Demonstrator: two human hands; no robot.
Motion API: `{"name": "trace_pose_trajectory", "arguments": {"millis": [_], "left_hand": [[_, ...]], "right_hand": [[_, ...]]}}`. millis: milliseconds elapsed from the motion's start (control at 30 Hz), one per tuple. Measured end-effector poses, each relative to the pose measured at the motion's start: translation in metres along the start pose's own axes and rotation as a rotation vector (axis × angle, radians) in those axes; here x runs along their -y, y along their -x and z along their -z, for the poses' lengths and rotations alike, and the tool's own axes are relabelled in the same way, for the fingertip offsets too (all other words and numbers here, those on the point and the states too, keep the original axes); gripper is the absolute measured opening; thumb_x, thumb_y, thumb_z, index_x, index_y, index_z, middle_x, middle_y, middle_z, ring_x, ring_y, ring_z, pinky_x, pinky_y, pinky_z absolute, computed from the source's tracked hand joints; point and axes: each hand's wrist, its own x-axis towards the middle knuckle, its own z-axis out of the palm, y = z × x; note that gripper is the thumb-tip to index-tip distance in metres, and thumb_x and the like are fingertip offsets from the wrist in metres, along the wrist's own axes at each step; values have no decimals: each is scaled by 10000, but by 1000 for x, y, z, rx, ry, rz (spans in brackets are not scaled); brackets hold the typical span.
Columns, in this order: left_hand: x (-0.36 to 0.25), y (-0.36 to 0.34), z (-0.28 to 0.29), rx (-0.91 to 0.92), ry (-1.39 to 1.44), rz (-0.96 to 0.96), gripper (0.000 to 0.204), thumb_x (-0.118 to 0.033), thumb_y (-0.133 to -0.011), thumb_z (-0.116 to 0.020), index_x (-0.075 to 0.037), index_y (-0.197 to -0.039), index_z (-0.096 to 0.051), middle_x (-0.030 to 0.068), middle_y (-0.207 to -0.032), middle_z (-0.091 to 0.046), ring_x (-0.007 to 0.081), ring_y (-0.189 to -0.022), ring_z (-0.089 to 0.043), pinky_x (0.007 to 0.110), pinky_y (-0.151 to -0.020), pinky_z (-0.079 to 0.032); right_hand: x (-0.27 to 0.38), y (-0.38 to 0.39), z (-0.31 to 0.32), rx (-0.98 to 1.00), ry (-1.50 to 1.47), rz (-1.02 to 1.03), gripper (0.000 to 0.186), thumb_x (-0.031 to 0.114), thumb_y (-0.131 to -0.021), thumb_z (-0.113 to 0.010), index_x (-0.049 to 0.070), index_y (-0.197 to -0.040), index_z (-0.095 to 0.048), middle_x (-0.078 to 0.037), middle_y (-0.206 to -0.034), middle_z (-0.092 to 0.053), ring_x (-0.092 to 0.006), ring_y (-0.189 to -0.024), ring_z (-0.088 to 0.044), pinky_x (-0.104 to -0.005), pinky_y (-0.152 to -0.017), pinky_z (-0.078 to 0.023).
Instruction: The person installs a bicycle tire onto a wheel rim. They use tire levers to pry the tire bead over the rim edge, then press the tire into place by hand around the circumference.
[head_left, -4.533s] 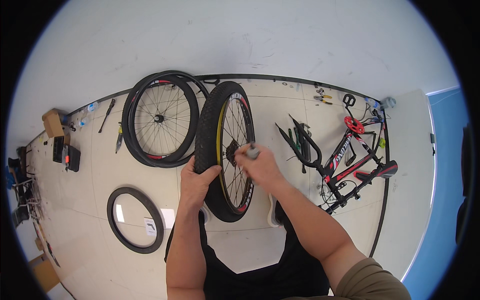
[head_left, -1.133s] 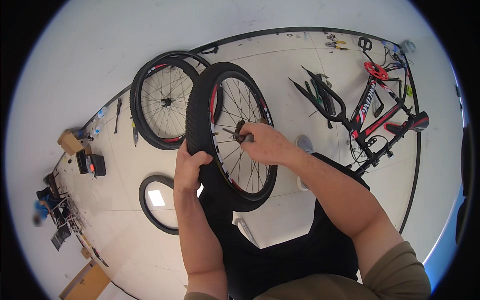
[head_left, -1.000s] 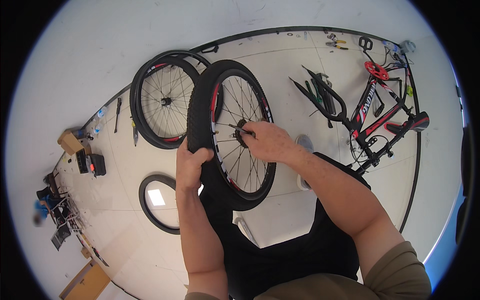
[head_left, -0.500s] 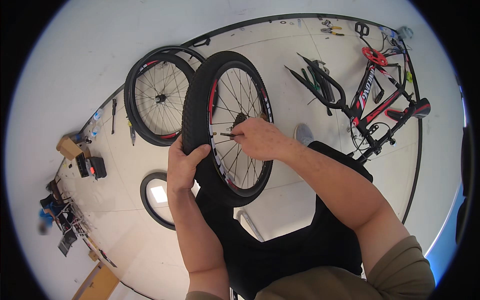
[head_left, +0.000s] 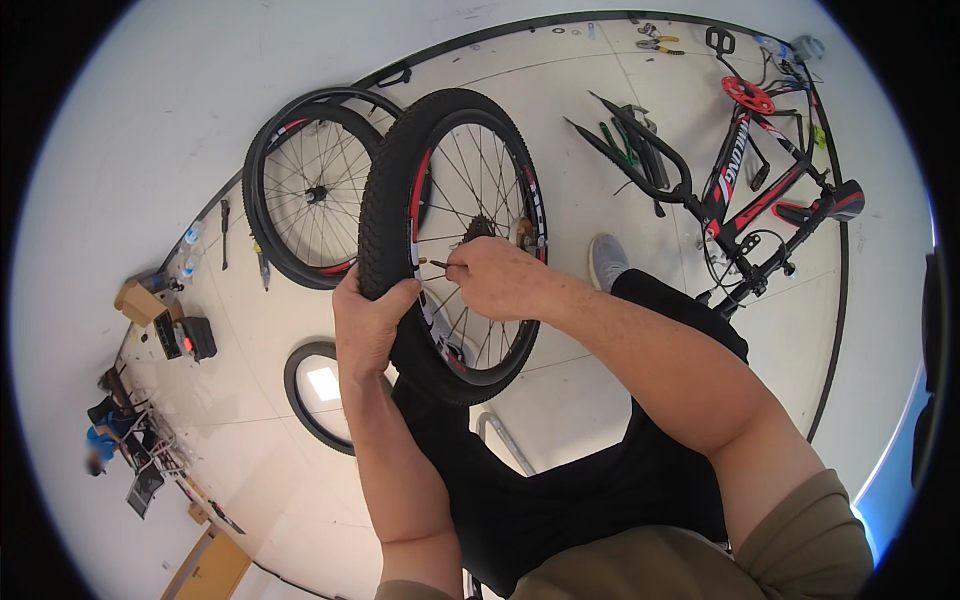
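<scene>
A bicycle wheel with a knobby black tire (head_left: 380, 215) stands tilted between my arms, above my lap. My left hand (head_left: 368, 320) is wrapped round the tire's near left side, its thumb over the sidewall. From the red, white and black rim (head_left: 416, 212) a small brass-coloured valve stem (head_left: 423, 261) sticks inward. My right hand (head_left: 497, 280) reaches over the spokes and pinches a thin dark rod-like piece (head_left: 440, 264), its tip close to the valve. Whether the two touch, I cannot tell. Behind that hand sits the black sprocket cassette (head_left: 480, 228).
Another wheel (head_left: 316, 193) with a loose tire lies at the far left. A bare tire (head_left: 300, 400) is nearer. To the right lies a red and black bike frame (head_left: 735, 185). Pliers (head_left: 660, 46) lie at the back; an open cardboard box (head_left: 140, 300) stands left.
My right hand has shifted slightly left, bringing the thin piece's tip nearer the valve. My left hand keeps its grip on the tire. The whole view has shifted slightly.
</scene>
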Motion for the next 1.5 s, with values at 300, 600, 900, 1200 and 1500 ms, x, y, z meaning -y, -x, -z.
{"name": "trace_pose_trajectory", "arguments": {"millis": [300,600,900,1200,1500], "left_hand": [[2,1,1,13,2,-8,337,-73,-739,-765,60,-1031,-661,48,-877,-678,115,-726,-609,275,-683,-506],[3,2,1,22,1,-22,327,-64,-742,-746,62,-1032,-662,47,-876,-674,117,-734,-604,284,-689,-505],[0,3,-1,22,-19,-17,312,-72,-744,-744,57,-1018,-668,47,-868,-676,119,-731,-604,284,-694,-505],[-1,4,-1,2,-12,-9,307,-82,-744,-743,51,-1011,-668,48,-864,-675,116,-725,-603,280,-685,-504],[-4,5,-2,-2,-16,4,305,-79,-750,-740,47,-1017,-660,44,-857,-673,115,-721,-606,277,-679,-504]], "right_hand": [[-2,0,-1,-59,-51,40,270,180,-956,-543,-27,-1007,-710,-254,-1010,-701,-437,-1005,-655,-483,-894,-508],[-2,-3,-3,-35,-7,25,278,182,-945,-542,-20,-1017,-718,-258,-1023,-701,-428,-1024,-659,-482,-912,-509],[-1,-1,-1,-34,-70,-9,274,171,-913,-534,-15,-990,-718,-267,-1052,-694,-427,-1063,-651,-484,-945,-504],[-3,-2,-6,-53,-114,4,295,174,-930,-527,-22,-1057,-708,-276,-1099,-683,-428,-1089,-641,-477,-964,-494],[-6,-3,-10,-70,-128,20,311,182,-971,-545,-47,-1115,-697,-258,-1046,-699,-414,-1010,-662,-458,-908,-496]]}}
